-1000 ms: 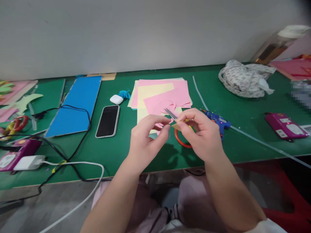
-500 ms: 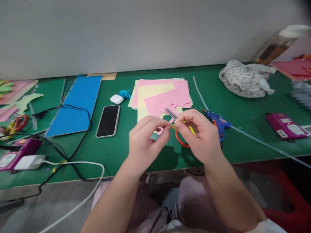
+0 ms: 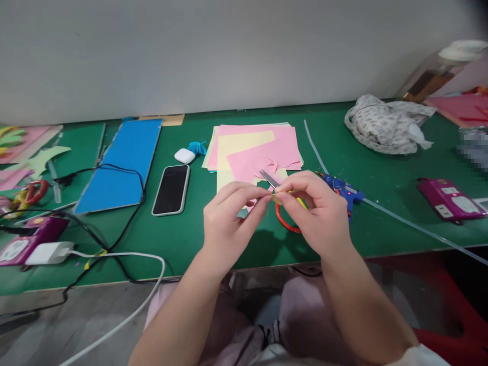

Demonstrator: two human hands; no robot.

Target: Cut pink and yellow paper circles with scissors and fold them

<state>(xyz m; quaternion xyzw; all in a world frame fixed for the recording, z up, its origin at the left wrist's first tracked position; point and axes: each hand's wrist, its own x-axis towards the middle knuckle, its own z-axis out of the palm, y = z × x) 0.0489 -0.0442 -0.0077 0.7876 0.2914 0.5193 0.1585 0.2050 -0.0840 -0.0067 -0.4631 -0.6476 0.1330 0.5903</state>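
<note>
My left hand and my right hand meet above the green table's front edge, fingertips pinched together on a small tan paper piece. Most of that piece is hidden by the fingers. Just behind the hands lie scissors with steel blades and red and yellow handles, resting on the table by a stack of pink and yellow paper sheets. A blue glue gun lies right of my right hand.
A phone and a white earbud case lie left of the paper, beside a blue board. Black and white cables and a charger cross the front left. A patterned cloth and a magenta box sit right.
Both hands stayed in place; the fingertips drew slightly closer on the small piece, covering more of it. The view shifted a little.
</note>
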